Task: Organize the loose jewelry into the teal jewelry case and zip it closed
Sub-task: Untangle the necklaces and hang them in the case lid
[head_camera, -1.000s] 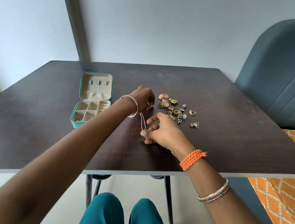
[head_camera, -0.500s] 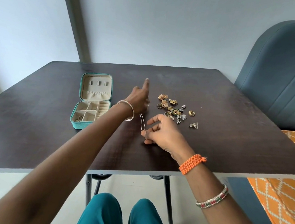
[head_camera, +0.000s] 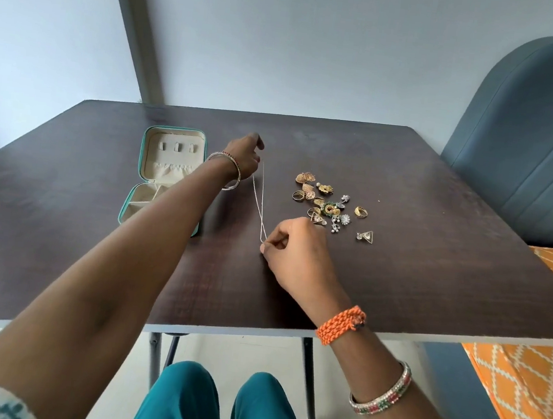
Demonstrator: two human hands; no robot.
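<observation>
Item: thin silver chain (head_camera: 259, 204), doubled into two strands, was stretched taut above the dark wooden table (head_camera: 400, 258) between two hands. Left hand (head_camera: 245, 154), wearing a slim bangle (head_camera: 228, 169), was raised at the far end with fingers curled round the chain's upper end; the exact hold was hidden behind the hand. Right hand (head_camera: 298, 249), wrist bearing an orange braided band (head_camera: 341, 325) and forearm a beaded bangle (head_camera: 381, 393), rested low near the table surface, thumb and forefinger pinching the chain's near end. Item: teal jewelry case (head_camera: 168, 176), lying open on the table to the left of the chain, lid flat back showing a cream lining with three small tabs and a gathered pocket; its compartmented tray was partly covered by the left forearm. Item: loose jewelry (head_camera: 329, 206), a heap of gold and silver-toned rings, earrings and small stone-set pieces, lay on the table just right of the chain, well apart from the case. Surroundings: grey-blue padded chair (head_camera: 533, 152) at the table's right side; orange patterned fabric (head_camera: 523, 392) below it; teal trouser knees (head_camera: 221, 406) under the near table edge.
</observation>
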